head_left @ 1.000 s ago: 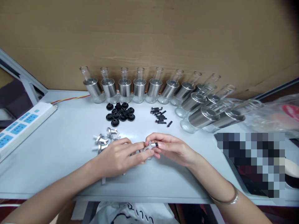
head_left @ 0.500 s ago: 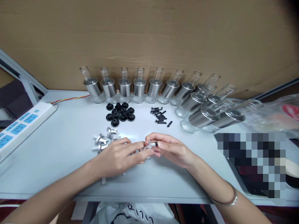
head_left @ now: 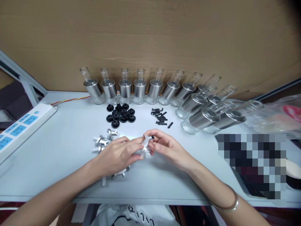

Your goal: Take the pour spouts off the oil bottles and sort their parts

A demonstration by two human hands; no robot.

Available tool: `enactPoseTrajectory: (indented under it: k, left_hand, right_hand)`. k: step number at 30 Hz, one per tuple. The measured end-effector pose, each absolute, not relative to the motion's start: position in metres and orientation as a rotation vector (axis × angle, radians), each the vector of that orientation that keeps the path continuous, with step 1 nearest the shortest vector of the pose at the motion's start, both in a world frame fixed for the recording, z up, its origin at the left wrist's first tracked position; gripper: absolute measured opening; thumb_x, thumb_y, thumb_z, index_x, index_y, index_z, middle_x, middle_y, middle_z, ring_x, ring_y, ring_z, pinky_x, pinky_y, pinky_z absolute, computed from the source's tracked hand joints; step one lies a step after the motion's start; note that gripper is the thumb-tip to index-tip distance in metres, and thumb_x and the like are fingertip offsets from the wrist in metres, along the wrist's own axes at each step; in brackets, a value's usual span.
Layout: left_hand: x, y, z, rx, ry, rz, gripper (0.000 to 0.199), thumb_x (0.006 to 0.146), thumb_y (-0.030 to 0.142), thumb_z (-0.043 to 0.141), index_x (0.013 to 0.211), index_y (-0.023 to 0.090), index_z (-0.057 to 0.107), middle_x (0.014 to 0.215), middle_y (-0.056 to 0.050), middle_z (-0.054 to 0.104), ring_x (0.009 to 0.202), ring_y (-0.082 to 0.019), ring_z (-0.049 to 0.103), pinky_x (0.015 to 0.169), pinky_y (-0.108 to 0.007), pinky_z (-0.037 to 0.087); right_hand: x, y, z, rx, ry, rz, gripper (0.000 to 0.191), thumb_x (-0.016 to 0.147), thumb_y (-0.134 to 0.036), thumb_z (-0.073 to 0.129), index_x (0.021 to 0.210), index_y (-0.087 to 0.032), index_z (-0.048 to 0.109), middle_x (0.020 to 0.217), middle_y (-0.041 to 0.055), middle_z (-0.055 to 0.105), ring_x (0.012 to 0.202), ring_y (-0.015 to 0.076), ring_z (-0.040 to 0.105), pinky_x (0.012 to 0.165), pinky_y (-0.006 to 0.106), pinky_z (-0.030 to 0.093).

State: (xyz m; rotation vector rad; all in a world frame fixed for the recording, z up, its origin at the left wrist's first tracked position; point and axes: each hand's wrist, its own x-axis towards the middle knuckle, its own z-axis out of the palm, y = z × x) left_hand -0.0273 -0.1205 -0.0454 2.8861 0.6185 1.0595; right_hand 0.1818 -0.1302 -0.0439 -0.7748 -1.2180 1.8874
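A silver pour spout (head_left: pixel 146 142) with a black tip is between my two hands, above the table's middle. My left hand (head_left: pixel 119 155) is closed on its base from the left, thumb below and fingers above. My right hand (head_left: pixel 168 147) curls round it from the right, index finger behind the spout and thumb near its side. More silver pour spouts (head_left: pixel 101 141) lie beside and partly beneath my left hand. Beyond my hands are a pile of black stoppers (head_left: pixel 115 116) and a scatter of small black flap pieces (head_left: pixel 161 118).
Glass bottles with steel sleeves (head_left: pixel 139 88) stand in a row along the cardboard (head_left: pixel 150 34) and bend round to the right. A white power strip (head_left: pixel 25 125) lies at left, a plastic bag (head_left: pixel 277 116) at right. A blurred-out dark item (head_left: pixel 254 169) sits near my right forearm.
The pour spout has turned more upright and moved slightly left and up. My right thumb and fingertips have come away from its black tip.
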Motion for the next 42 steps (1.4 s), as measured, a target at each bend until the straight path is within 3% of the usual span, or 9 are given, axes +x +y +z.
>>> enactPoseTrajectory:
  k: [5,15,21,27,31,42]
  left_hand:
    - [-0.025,-0.122,-0.048,2.891,0.616,1.078,0.013,0.098,0.022,0.042,0.107,0.013,0.042,0.097,-0.012,0.071,0.078,-0.013,0.068,0.060,-0.024,0.051]
    - [-0.024,-0.122,-0.047,2.956,0.628,0.979,0.012,0.097,0.018,0.042,0.108,0.014,0.045,0.110,-0.014,0.069,0.084,-0.014,0.069,0.064,-0.026,0.052]
    - [-0.027,-0.120,-0.040,2.937,0.630,0.995,0.021,0.098,0.027,0.041,0.114,0.013,0.045,0.105,-0.012,0.071,0.082,-0.014,0.068,0.063,-0.026,0.053]
    - [-0.054,-0.094,-0.030,2.717,1.146,0.988,0.015,0.094,0.021,0.049,0.104,0.015,0.057,0.100,-0.008,0.067,0.095,-0.018,0.060,0.084,-0.034,0.049]
    - [-0.073,-0.074,-0.035,2.675,1.360,0.954,0.017,0.093,0.023,0.049,0.092,0.015,0.064,0.093,-0.007,0.066,0.090,-0.020,0.056,0.083,-0.035,0.047]
    - [-0.083,-0.063,-0.046,2.738,1.412,0.583,0.024,0.092,0.030,0.049,0.092,0.019,0.070,0.101,-0.007,0.067,0.094,-0.024,0.052,0.084,-0.039,0.043]
  right_hand:
    - [0.180,-0.130,-0.047,-0.898,-1.319,1.771,0.039,0.073,-0.042,0.074,0.098,-0.019,0.054,0.074,-0.0034,0.051,0.067,0.0088,0.047,0.067,0.024,0.039]
    - [0.180,-0.132,-0.049,-1.001,-1.430,1.599,0.025,0.084,-0.042,0.061,0.091,-0.018,0.057,0.078,-0.0002,0.057,0.072,0.0116,0.051,0.071,0.028,0.040]
    - [0.179,-0.133,-0.046,-1.007,-1.428,1.565,0.025,0.084,-0.042,0.061,0.089,-0.018,0.057,0.077,0.0001,0.059,0.071,0.0115,0.053,0.071,0.027,0.041]
    - [0.181,-0.131,-0.045,-0.998,-1.372,1.523,0.024,0.082,-0.041,0.063,0.087,-0.018,0.058,0.076,0.0001,0.061,0.069,0.0107,0.056,0.069,0.026,0.044]
    - [0.181,-0.129,-0.042,-1.002,-1.377,1.489,0.025,0.081,-0.043,0.064,0.085,-0.019,0.058,0.072,-0.0002,0.061,0.066,0.0110,0.056,0.068,0.026,0.045]
    - [0.182,-0.130,-0.044,-0.993,-1.377,1.476,0.023,0.081,-0.040,0.063,0.087,-0.019,0.058,0.074,0.0002,0.061,0.067,0.0111,0.057,0.067,0.026,0.045]
